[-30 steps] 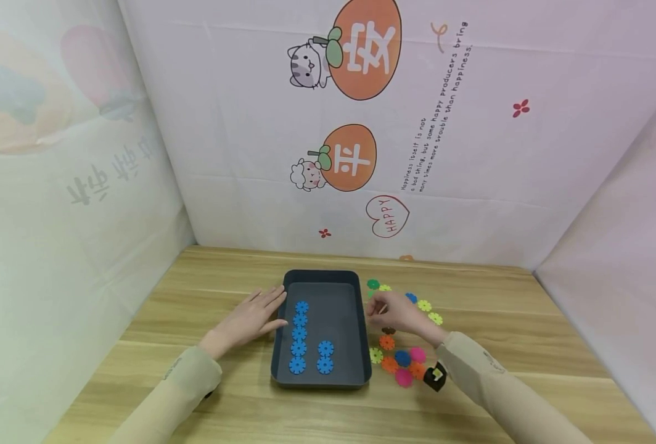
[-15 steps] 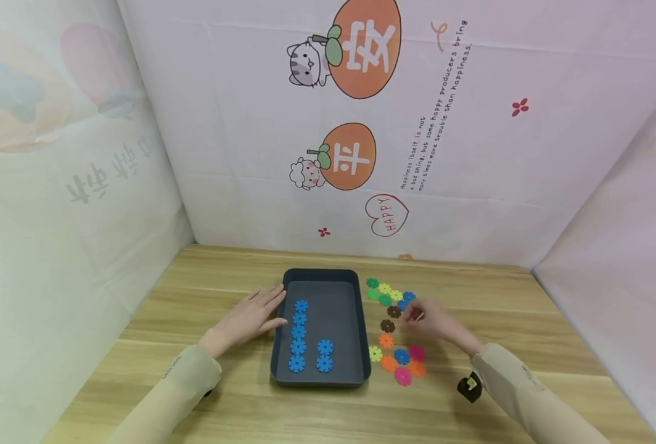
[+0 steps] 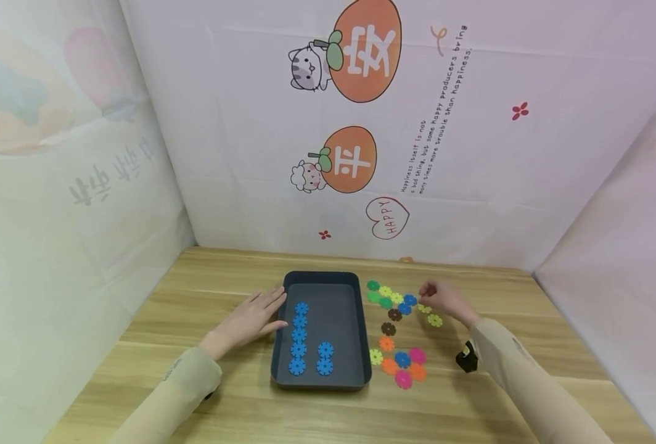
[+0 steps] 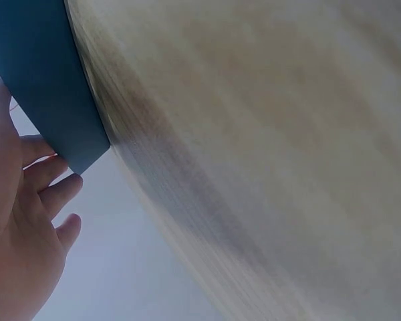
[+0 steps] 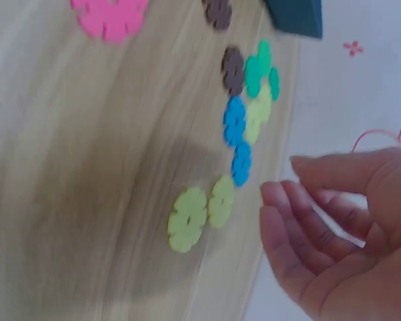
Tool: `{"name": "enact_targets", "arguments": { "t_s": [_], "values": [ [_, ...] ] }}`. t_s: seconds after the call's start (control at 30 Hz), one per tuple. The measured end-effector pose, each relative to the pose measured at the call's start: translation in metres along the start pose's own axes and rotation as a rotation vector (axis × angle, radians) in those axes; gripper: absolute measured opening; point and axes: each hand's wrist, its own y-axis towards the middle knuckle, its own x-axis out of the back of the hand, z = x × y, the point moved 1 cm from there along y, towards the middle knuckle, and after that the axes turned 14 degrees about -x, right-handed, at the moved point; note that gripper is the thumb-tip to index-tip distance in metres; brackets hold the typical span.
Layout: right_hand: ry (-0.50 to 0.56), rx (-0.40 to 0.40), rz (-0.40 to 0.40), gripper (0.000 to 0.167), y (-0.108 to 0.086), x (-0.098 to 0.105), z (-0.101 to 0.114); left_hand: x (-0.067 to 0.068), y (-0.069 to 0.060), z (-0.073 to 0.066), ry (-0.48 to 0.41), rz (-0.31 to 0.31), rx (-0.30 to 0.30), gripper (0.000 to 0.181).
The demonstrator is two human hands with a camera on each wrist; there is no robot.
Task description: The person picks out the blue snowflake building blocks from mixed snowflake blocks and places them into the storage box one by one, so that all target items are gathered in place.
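Note:
My left hand [image 3: 248,320] rests its straight fingers on the left rim of a dark grey tray [image 3: 343,305]. In the left wrist view, the fingertips [image 4: 68,190] lie against the tray's side. Inside the tray, several blue notched plastic discs [image 3: 299,334] make a column at the left, and two more blue discs [image 3: 325,357] sit right of it. My right hand [image 3: 444,298] hovers right of the tray, its fingers bent and thumb apart, holding nothing. Two yellow discs [image 5: 187,219] and a pair of blue discs [image 5: 234,122] lie on the table near it.
Between the tray and my right arm lie green discs [image 3: 373,296], brown discs [image 3: 388,329], orange discs [image 3: 386,344], pink discs [image 3: 403,379] and another blue disc [image 3: 402,359]. Behind the wooden table [image 3: 233,407] hangs a printed white cloth [image 3: 239,154].
My right hand has moved from the tray's right edge, first rightward, then a little farther back beside the blue and yellow discs. The left hand keeps its place on the tray.

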Motion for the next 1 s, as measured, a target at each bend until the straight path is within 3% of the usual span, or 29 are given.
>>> {"name": "enact_targets", "arguments": {
  "t_s": [0.5,1.0],
  "values": [
    [-0.081,0.021,0.036,0.031,0.033,-0.008,-0.021,-0.001,0.000,-0.002,0.006,0.011,0.002,0.071],
    [-0.140,-0.007,0.083,0.032,0.042,-0.012,-0.013,0.001,-0.001,-0.001,0.017,-0.005,-0.004,0.070]
  ]
}}
